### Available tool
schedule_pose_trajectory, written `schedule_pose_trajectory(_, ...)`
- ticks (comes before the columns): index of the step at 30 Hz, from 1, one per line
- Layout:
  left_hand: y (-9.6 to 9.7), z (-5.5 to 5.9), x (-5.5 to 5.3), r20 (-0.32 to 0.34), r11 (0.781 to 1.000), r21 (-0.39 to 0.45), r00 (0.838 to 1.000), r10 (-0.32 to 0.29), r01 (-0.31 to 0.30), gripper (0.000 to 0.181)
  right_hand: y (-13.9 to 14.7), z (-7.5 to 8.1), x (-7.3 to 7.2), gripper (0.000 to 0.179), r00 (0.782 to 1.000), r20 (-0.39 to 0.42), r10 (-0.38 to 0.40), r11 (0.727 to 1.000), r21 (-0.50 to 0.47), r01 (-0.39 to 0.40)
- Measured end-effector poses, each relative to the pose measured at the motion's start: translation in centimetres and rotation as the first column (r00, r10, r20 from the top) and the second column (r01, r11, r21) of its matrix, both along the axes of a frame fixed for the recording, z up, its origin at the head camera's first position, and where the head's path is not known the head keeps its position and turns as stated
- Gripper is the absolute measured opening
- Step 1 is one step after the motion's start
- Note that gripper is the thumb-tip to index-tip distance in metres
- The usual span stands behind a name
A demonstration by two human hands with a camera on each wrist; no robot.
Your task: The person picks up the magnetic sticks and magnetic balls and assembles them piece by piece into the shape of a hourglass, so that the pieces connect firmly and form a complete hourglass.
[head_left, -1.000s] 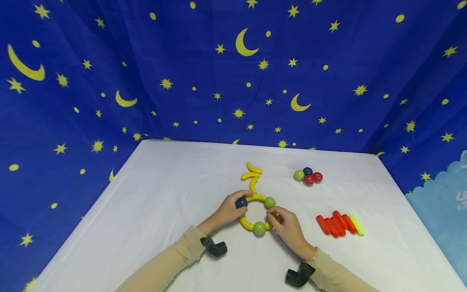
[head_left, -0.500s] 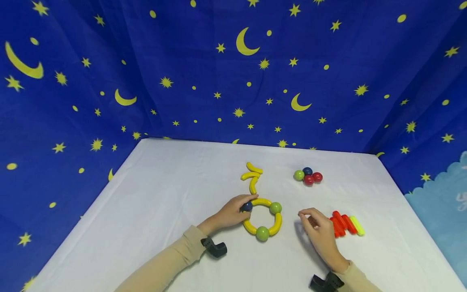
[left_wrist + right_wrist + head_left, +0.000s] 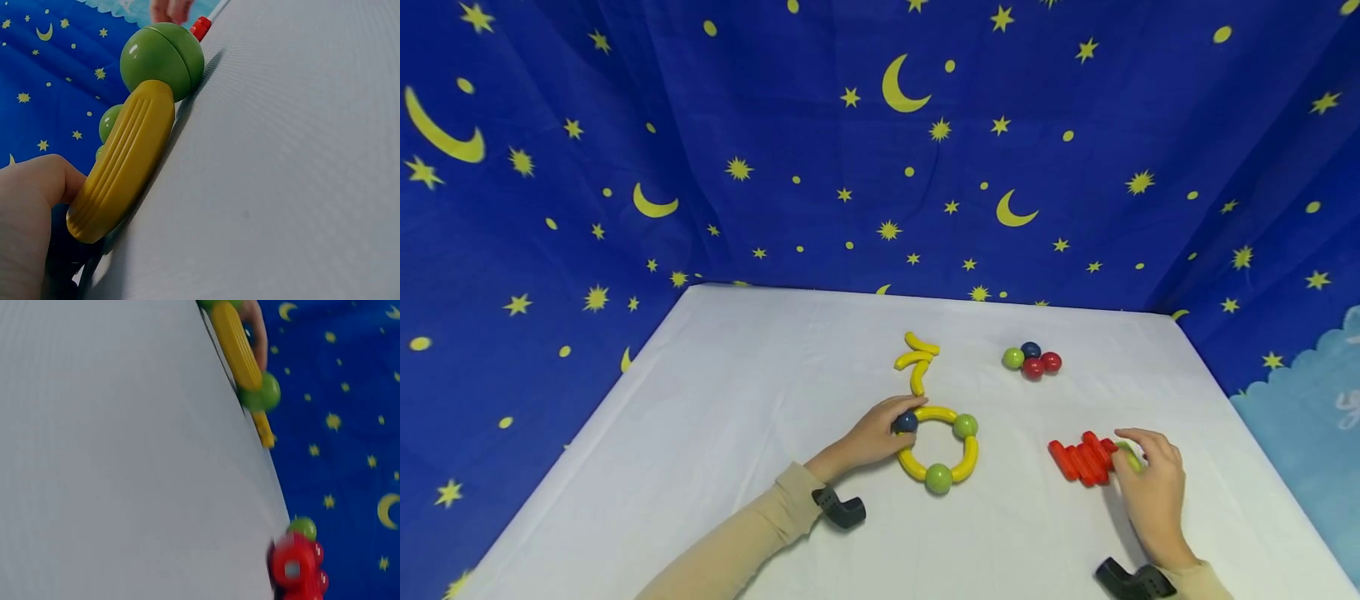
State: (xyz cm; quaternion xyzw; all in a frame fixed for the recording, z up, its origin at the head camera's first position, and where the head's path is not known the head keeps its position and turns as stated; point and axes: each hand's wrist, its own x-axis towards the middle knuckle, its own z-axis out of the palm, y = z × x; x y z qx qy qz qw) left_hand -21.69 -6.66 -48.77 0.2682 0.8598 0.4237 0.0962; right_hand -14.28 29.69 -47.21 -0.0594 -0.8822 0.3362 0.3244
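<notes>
In the head view, several curved yellow rods with two green balls point(image 3: 938, 478) and a dark blue ball point(image 3: 906, 422) form a ring on the white table. My left hand point(image 3: 876, 432) grips the blue ball at the ring's left side, thumb and fingers around it. The left wrist view shows a ribbed yellow rod point(image 3: 125, 162) joined to a green ball point(image 3: 164, 61) close up. My right hand point(image 3: 1152, 492) is at the row of red rods point(image 3: 1081, 460), its thumb and fingers around the yellow-green rod point(image 3: 1131, 455), which they partly hide.
Beyond the ring, several curved yellow rods point(image 3: 917, 362) lie in a branching line that reaches toward it. A cluster of loose balls point(image 3: 1032, 363), red, green and blue, sits at the back right. A blue star-patterned cloth point(image 3: 820, 125) walls the table's far side.
My right hand has left the ring's right side and moved right to the yellow-green rod. The ring shifted slightly right and toward me, then stayed put. My left hand keeps hold of the blue ball.
</notes>
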Motion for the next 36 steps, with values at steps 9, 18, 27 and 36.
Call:
schedule_pose_trajectory(9, -0.1, -0.1, -0.3, -0.048, 0.989, 0.126, 0.996, 0.079, -0.073, 0.044, 1.8, -0.4, 0.2, 0.028, 0.975, 0.21, -0.073, 0.995, -0.048, 0.085)
schedule_pose_trajectory(18, -0.1, -0.2, -0.5, -0.063, 0.984, 0.129, 0.989, 0.132, -0.123, 0.042, 2.1, 0.2, 0.1, 0.031, 0.934, 0.344, -0.096, 0.994, -0.016, 0.108)
schedule_pose_trajectory(27, -0.1, -0.2, -0.3, -0.079, 0.982, 0.136, 0.987, 0.139, -0.128, 0.038, 3.1, 0.1, -0.3, 0.033, 0.933, 0.344, -0.106, 0.994, 0.032, 0.101)
schedule_pose_trajectory(36, -0.1, -0.3, -0.4, -0.094, 0.978, 0.157, 0.984, 0.154, -0.138, 0.036, 0.4, 1.1, -1.3, 0.028, 0.999, 0.047, 0.002, 0.999, -0.032, -0.001)
